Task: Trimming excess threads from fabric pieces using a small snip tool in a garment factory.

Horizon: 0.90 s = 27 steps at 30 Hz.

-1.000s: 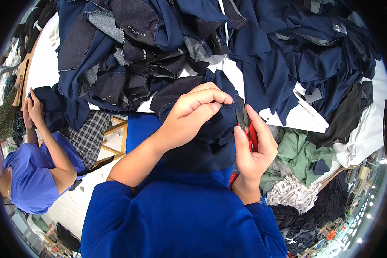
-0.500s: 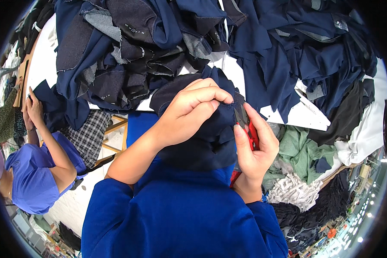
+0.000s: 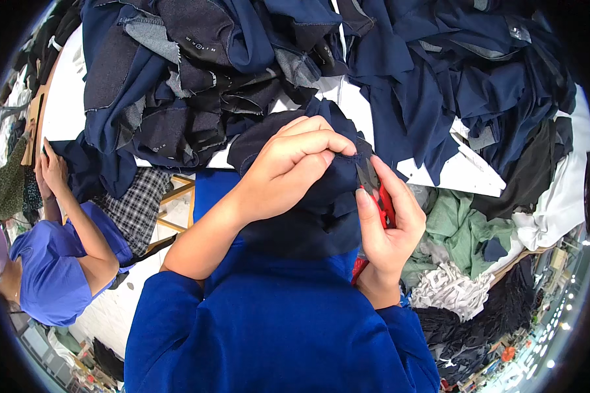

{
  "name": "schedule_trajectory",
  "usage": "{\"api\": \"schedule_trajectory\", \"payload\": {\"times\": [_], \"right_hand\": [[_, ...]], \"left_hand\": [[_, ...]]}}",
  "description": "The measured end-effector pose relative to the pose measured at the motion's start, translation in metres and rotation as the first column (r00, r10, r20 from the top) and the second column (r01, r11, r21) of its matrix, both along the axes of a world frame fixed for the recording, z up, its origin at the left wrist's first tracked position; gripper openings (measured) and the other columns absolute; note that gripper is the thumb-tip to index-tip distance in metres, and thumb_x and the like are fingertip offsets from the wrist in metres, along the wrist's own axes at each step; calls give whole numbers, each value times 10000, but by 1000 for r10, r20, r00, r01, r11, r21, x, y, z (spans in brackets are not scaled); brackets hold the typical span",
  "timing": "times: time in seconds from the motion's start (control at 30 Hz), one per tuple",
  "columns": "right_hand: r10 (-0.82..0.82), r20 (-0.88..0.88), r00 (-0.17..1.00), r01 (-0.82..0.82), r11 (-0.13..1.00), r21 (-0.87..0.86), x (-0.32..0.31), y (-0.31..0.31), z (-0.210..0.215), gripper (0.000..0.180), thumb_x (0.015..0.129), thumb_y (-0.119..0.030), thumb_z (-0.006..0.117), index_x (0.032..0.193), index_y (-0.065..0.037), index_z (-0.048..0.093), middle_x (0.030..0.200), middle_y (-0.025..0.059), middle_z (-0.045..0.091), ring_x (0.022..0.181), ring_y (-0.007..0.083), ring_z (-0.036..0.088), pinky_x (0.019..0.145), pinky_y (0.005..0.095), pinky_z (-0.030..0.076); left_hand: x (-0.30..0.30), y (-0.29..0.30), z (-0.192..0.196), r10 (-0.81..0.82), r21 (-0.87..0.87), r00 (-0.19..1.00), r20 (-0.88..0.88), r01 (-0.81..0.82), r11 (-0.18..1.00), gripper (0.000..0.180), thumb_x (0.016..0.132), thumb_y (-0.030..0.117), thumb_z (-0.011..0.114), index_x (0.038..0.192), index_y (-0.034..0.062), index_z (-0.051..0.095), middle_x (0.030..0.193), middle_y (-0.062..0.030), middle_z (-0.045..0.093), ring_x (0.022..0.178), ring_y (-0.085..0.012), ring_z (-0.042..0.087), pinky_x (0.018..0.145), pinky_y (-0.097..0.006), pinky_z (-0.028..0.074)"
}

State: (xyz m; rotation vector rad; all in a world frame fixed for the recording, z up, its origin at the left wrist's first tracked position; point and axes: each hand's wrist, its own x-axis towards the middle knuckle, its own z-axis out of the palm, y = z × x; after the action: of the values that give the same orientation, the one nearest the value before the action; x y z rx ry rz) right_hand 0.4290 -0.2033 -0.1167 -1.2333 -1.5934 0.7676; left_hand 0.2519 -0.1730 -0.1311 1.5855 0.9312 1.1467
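A dark navy garment [image 3: 308, 223] hangs from the table's front edge over my lap. My left hand [image 3: 301, 160] is closed, its thumb and forefinger pinching the cloth near a seam. In my right hand [image 3: 392, 229] is a pair of red-handled thread snips [image 3: 383, 208] with dark blades, held between thumb and fingers. The blades point up and left, close beside the pinched cloth; whether they touch a thread is too small to tell.
A heap of navy garments [image 3: 203, 72] lies across the white table [image 3: 482, 175], with more navy cloth [image 3: 400, 72] to the right. Green cloth [image 3: 465, 229] and white strips [image 3: 449, 291] are piled at lower right. At left, another person [image 3: 56, 262] handles navy fabric.
My hands and the snips stay almost in the same place beside the seam. The view has shifted very slightly.
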Motion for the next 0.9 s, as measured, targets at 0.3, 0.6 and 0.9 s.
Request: {"api": "schedule_trajectory", "payload": {"times": [0.3,0.6,0.9], "right_hand": [[-4,4,1000,4,1000,-4,2,-3,0,359,714,16,679,1069,5,626,649,56,536,561,92,485,526,195,381],[-9,14,1000,9,1000,1,1,-3,1,362,716,17,678,1074,8,624,645,52,521,560,89,474,525,193,376],[-144,2,990,144,989,-24,-1,-4,-10,394,740,10,666,1126,14,593,763,81,590,632,101,529,569,206,415]], "left_hand": [[0,-1,0,11,49,1000,-25,-10,999,225,786,-43,454,934,-35,623,843,-68,545,752,-137,494,656,-242,378],[2,0,2,11,103,998,-62,-5,995,226,778,-42,461,931,-31,626,810,-69,540,746,-156,487,660,-256,376],[4,-4,3,-75,69,995,-67,80,994,207,780,-35,455,906,-33,618,837,-88,569,773,-174,513,690,-259,386]]}}
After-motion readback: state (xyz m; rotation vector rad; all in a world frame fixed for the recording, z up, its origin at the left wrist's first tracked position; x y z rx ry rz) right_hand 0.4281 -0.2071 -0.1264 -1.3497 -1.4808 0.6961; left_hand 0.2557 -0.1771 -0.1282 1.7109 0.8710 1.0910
